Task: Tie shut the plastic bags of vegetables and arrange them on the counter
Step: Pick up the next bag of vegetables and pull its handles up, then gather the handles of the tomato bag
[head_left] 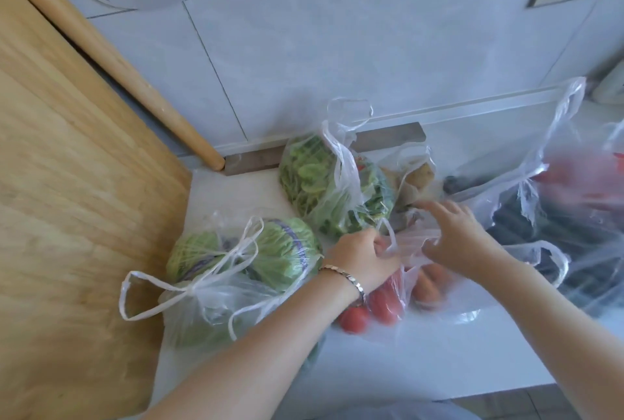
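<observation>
Clear plastic handles of the tomato bag (388, 298) pinched in the left hand (361, 259) and gripped by the right hand (452, 234). Bag on white counter (405, 352), beside knotted cabbage bag (243, 271).

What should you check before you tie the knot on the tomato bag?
1. Left hand pinching a bag handle: ok.
2. Right hand gripping the other handle: cannot tell, its fingers look spread over the plastic.
3. Tomatoes sitting down inside the tomato bag: ok.
4. Knot made: not ok, the top is not yet tied.
5. Cabbage bag beside it tied shut: ok.
6. Bag resting on the counter, away from the front edge: ok.
</observation>
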The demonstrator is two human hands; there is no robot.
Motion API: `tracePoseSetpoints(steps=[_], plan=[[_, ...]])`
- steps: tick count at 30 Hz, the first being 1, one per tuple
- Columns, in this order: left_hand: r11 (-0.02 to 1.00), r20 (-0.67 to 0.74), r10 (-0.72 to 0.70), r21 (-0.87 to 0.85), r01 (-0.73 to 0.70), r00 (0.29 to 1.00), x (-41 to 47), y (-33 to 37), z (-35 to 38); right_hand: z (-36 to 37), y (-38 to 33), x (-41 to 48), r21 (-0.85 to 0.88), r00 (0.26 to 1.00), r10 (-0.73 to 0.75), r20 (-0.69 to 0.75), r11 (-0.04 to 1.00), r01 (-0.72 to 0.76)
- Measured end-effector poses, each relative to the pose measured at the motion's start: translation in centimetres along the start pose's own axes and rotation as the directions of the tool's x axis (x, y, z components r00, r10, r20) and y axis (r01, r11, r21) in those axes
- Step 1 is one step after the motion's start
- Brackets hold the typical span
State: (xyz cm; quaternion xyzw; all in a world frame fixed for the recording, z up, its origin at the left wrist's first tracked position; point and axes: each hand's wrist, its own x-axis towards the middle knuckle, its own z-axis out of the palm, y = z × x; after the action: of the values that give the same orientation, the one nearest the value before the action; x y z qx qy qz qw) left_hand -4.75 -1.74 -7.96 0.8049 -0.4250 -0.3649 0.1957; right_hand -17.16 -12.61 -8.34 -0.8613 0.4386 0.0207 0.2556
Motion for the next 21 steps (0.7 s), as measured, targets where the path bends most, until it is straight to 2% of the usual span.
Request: tracePoseSetpoints(steps=[1, 3, 7, 11, 13, 15, 16, 17, 19, 21], plan=[[0.995, 0.073, -0.042, -0.089, 0.048, 0.996, 0.4, 0.7, 0.8, 0.6, 0.3, -0.2, -0.072, 0.997, -0.017, 0.07, 0.997, 0.022], [0.944, 0.165, -0.085, -0.302, 0.133, 0.983, 1.0, 1.5, 1.9, 1.2, 0.5, -0.9, -0.108, 0.988, -0.051, 0.146, 0.992, 0.068], [0.811, 0.063, -0.192, -0.551, 0.195, 0.979, 0.9, 1.0, 1.1, 1.4, 0.9, -2.3, -0.021, 0.934, -0.118, 0.337, 0.991, 0.133], [0.531, 0.115, -0.354, -0.792, 0.301, 0.928, -0.4, -0.5, -1.8, 2.3, 1.6, -2.9, -0.066, 0.88, -0.254, 0.4, 0.95, 0.304], [0.348, 0.181, -0.403, -0.876, 0.334, 0.897, -1.2, -1.1, -3.0, 3.2, 1.8, -2.5, -0.025, 0.873, -0.347, 0.344, 0.925, 0.378], [0.205, 0.247, -0.422, -0.911, 0.357, 0.873, -2.2, -1.7, -4.1, 3.2, 1.0, -2.4, 0.124, 0.909, -0.368, 0.193, 0.929, 0.35], [0.168, 0.266, -0.424, -0.916, 0.364, 0.865, -2.8, -1.9, -4.4, 2.9, 0.7, -2.3, 0.217, 0.929, -0.358, 0.095, 0.918, 0.332], [0.153, 0.276, -0.427, -0.916, 0.37, 0.861, -3.2, -2.1, -4.6, 2.5, 0.4, -2.1, 0.283, 0.941, -0.339, 0.007, 0.903, 0.323], [0.158, 0.28, -0.433, -0.912, 0.378, 0.857, -4.1, -2.3, -4.6, 1.6, -0.5, -1.7, 0.346, 0.954, -0.293, -0.066, 0.89, 0.297], [0.17, 0.267, -0.433, -0.914, 0.369, 0.861, -4.8, -2.2, -4.3, 1.3, -1.5, -1.8, 0.283, 0.954, -0.299, 0.009, 0.916, 0.284]])
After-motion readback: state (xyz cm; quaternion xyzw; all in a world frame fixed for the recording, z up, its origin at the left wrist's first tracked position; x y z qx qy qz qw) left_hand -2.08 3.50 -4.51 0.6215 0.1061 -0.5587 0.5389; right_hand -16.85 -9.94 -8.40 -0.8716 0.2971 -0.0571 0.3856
